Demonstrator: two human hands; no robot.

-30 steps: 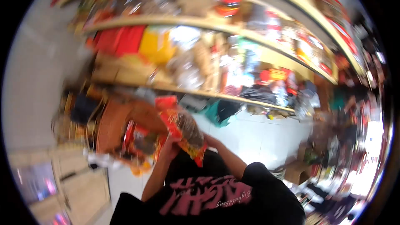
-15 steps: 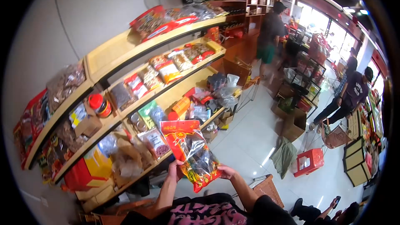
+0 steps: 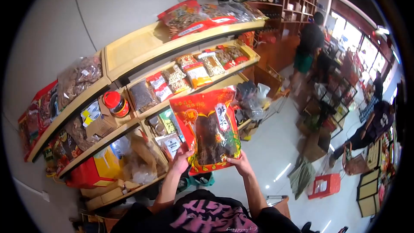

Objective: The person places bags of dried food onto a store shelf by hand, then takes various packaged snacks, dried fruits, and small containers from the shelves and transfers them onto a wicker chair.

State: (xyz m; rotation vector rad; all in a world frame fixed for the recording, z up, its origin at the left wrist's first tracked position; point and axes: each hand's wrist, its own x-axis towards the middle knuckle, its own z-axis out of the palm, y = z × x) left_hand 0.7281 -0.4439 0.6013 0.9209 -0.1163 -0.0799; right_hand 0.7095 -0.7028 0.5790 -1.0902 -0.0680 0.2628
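Observation:
A red plastic bag of dried food point(image 3: 212, 140) is held upright in front of the shelves. Dark brown dried pieces show through its clear window, and a white label with black characters sits near the top. My left hand point(image 3: 181, 160) grips the lower left edge. On the lower right edge, my right hand point(image 3: 239, 162) is closed with the thumb on the front. Fingers behind the bag are hidden. Just left of the bag, close to my left hand, a white cocoa ball packet point(image 3: 169, 145) lies on the lower shelf.
Tiered wooden shelves point(image 3: 129, 56) carry packets and a red-lidded jar point(image 3: 116, 103). A red plastic stool point(image 3: 324, 186) and a green cloth point(image 3: 302, 177) are on the floor at right. One person point(image 3: 308, 43) stands at the back, another point(image 3: 377, 123) at right.
Both hands have raised the bag, and its front now faces me more squarely with the white label showing. My view has shifted, so the shelves appear further right.

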